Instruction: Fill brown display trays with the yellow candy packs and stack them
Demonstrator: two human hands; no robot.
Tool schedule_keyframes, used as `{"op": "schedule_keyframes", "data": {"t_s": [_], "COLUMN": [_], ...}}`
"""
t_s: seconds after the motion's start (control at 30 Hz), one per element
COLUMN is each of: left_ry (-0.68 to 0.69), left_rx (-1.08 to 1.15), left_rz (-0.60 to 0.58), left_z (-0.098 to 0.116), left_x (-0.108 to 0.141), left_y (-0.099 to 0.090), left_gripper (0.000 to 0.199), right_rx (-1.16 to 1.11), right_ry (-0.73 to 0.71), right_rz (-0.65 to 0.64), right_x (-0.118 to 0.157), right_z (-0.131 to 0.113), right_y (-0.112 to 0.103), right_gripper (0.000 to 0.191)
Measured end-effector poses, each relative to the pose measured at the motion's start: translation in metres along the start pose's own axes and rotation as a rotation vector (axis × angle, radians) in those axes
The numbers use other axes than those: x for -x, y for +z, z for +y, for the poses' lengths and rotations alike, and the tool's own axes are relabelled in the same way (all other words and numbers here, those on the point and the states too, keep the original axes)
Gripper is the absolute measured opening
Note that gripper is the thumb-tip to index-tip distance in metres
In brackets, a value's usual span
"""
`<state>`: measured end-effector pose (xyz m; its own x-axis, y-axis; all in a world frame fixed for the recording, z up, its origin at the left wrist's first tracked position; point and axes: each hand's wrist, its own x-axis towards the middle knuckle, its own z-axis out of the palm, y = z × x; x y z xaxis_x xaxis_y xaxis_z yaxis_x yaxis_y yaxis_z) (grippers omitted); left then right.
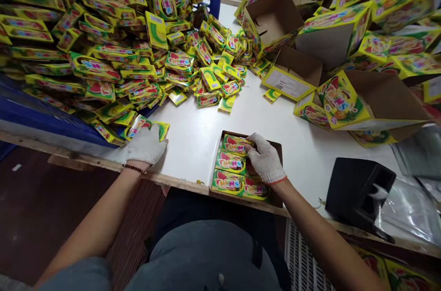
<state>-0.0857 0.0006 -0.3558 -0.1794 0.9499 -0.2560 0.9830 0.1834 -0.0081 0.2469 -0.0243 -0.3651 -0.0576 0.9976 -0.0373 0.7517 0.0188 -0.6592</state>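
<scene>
An open brown box (279, 155) stands at the table's front edge, holding several small yellow-green TWINS packs (228, 181) in rows. My right hand (264, 158), in a white glove, reaches into it, fingers bent against the top pack (233, 143); whether it grips that pack is hard to tell. My left hand (146, 145), gloved too and with a beaded bracelet at the wrist, is closed on small packs (162, 130) at the lower edge of a big heap of packs (113, 52). Its fingertips are partly hidden.
Larger open display boxes (342, 100) are piled at the right and back right. A black tape dispenser (358, 192) stands near the front right edge, with clear plastic (409, 210) beside it. Blue crate walls (51, 116) border the heap on the left.
</scene>
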Motion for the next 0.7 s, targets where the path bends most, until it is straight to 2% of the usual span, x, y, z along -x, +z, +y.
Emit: {"op": "schedule_keyframes", "data": {"t_s": [0.1,0.17,0.23,0.3,0.37,0.47,0.57,0.63,0.7], "left_ry": [0.002,0.056,0.180,0.347,0.499,0.674,0.911,1.079,1.121], "left_rx": [0.052,0.234,0.530,0.776,0.878,0.837,0.689,0.676,0.827], "left_rz": [0.014,0.133,0.269,0.337,0.377,0.531,0.673,0.653,0.511], "left_z": [0.000,0.008,0.021,0.037,0.057,0.089,0.118,0.134,0.147], "left_x": [0.005,0.009,0.012,0.017,0.023,0.034,0.043,0.048,0.053], "left_y": [0.010,0.015,0.019,0.021,0.021,0.018,0.013,0.009,0.005], "left_gripper": [0.040,0.041,0.046,0.053,0.059,0.061,0.062,0.061,0.059], "right_rx": [0.144,0.301,0.438,0.494,0.421,0.045,-0.321,-0.361,-0.386], "right_ry": [-0.031,-0.020,-0.015,-0.025,-0.048,-0.108,-0.154,-0.128,-0.085], "right_rz": [-0.037,-0.117,-0.199,-0.278,-0.301,-0.168,-0.043,-0.071,-0.158], "right_x": [-0.006,-0.007,-0.006,-0.004,-0.001,0.007,0.012,0.012,0.010], "right_z": [0.000,-0.004,-0.009,-0.012,-0.014,-0.018,-0.025,-0.029,-0.029], "right_y": [0.013,0.018,0.018,0.013,0.004,-0.014,-0.040,-0.061,-0.081], "right_gripper": [0.025,0.031,0.037,0.042,0.039,0.033,0.049,0.055,0.057]}}
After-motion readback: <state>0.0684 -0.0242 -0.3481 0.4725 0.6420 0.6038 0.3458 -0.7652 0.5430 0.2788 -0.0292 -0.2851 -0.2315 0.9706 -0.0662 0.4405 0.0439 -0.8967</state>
